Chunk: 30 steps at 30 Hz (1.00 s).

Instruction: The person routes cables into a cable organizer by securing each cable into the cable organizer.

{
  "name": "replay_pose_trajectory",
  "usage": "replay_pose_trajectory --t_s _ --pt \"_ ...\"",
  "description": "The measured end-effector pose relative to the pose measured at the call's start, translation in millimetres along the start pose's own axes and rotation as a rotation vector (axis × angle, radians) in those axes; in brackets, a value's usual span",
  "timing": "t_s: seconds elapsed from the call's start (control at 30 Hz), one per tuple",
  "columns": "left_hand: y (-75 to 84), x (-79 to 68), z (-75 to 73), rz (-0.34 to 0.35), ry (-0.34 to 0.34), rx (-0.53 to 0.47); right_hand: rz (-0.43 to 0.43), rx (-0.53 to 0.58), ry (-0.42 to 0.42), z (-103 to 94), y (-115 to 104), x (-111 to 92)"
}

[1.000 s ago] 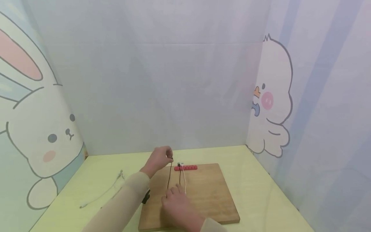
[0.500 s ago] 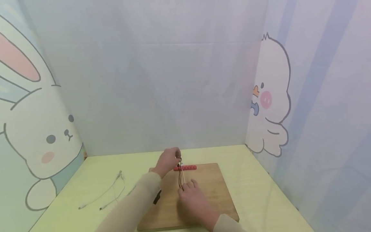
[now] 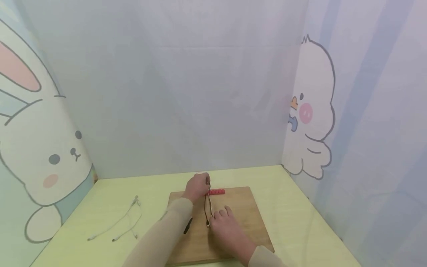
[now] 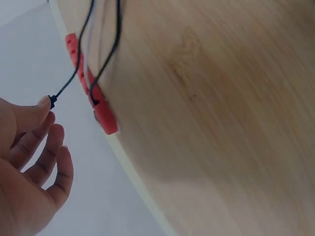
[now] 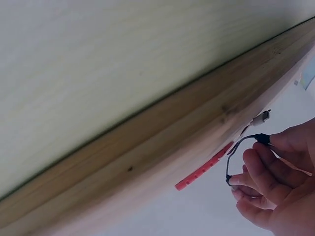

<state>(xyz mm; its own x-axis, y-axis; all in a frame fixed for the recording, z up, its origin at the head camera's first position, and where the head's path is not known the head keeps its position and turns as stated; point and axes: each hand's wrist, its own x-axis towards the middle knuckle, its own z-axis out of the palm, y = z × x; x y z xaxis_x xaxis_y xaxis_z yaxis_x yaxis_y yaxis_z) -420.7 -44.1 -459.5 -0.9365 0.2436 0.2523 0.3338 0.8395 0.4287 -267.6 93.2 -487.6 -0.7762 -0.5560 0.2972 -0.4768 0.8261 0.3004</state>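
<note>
My left hand (image 3: 197,185) pinches a connector (image 4: 52,101) at one end of a thin black cable (image 4: 75,73), just above a red cable holder (image 4: 81,66). In the right wrist view my right hand (image 5: 290,179) pinches that cable's black plug (image 5: 262,138) between thumb and fingers. A second black cable (image 4: 112,51) and a white cable (image 4: 86,61) run from slots of the holder. The second black cable's loose end (image 3: 208,224) lies left of my right hand. A pale connector (image 5: 261,118) pokes out beyond the board's edge in the right wrist view.
The red holder lies along the far edge of a wooden board (image 3: 247,226). A black strip-like object (image 3: 188,226) lies on the board beside my left sleeve. White branching cables (image 3: 115,226) lie on the table at left. Printed curtains (image 3: 186,92) surround the table.
Both hands have moved rightward, carrying the black cable from left of the holder to over it. The second black cable's loose end and more of the white cables now show.
</note>
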Motion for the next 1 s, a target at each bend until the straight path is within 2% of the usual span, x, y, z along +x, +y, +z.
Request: replay_pose_trajectory --t_s 0.27,0.43,0.67,0.83,1.0 --pt "-5.1 1.9 13.1 -0.011 0.007 0.022 0.027 0.033 -0.030 4.3 5 -3" --pt "-5.0 4.9 19.9 -0.006 0.023 0.030 0.002 0.031 -0.003 4.8 6 -1" --pt "-4.1 14.8 29.1 0.040 0.041 0.137 0.010 0.029 -0.035 1.4 5 8" --pt "-1.6 20.7 29.3 -0.003 0.030 0.246 0.012 0.032 -0.087 1.1 6 13" --pt "1.5 24.6 31.4 -0.046 0.010 0.276 -0.008 0.034 -0.105 1.1 8 14"
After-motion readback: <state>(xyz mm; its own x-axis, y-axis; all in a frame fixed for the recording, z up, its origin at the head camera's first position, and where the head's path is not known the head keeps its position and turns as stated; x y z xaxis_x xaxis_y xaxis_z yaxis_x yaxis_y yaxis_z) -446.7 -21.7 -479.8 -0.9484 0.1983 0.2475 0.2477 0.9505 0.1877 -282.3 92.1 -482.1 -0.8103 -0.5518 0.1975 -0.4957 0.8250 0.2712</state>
